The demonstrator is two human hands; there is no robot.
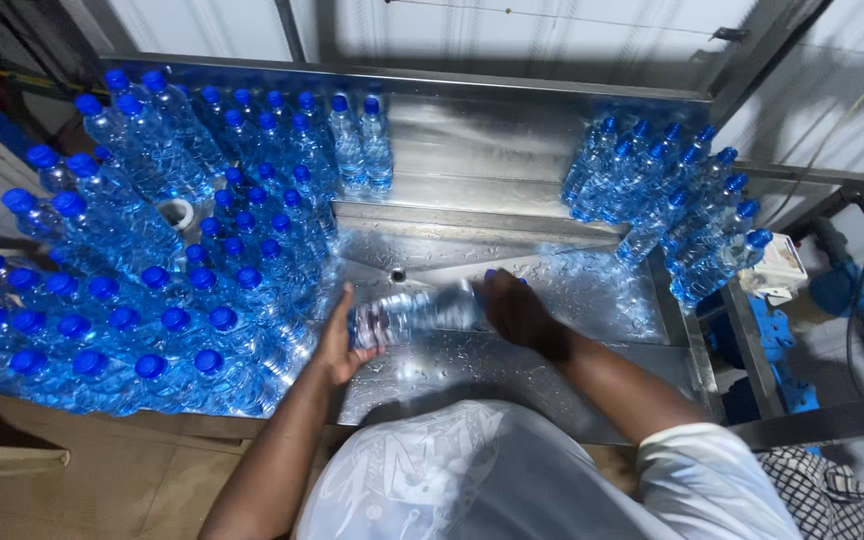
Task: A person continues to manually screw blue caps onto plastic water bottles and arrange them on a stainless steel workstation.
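Two hands hold one bottle (414, 312) sideways over a wet steel table (512, 365).

Near the lower centre of the frame, the left hand (340, 343) cups one end of the bottle with fingers open against it; the right hand (514, 308) is closed around the other end. The bottle lies horizontal at frame centre, just above the table surface. A drain hole (397, 274) sits just beyond it. At left, a large group of blue-capped bottles (142, 260) stands upright, filling the left half of the table. At upper right, a smaller group (667, 205) stands against the table edge. A white wall (512, 40) closes the top.
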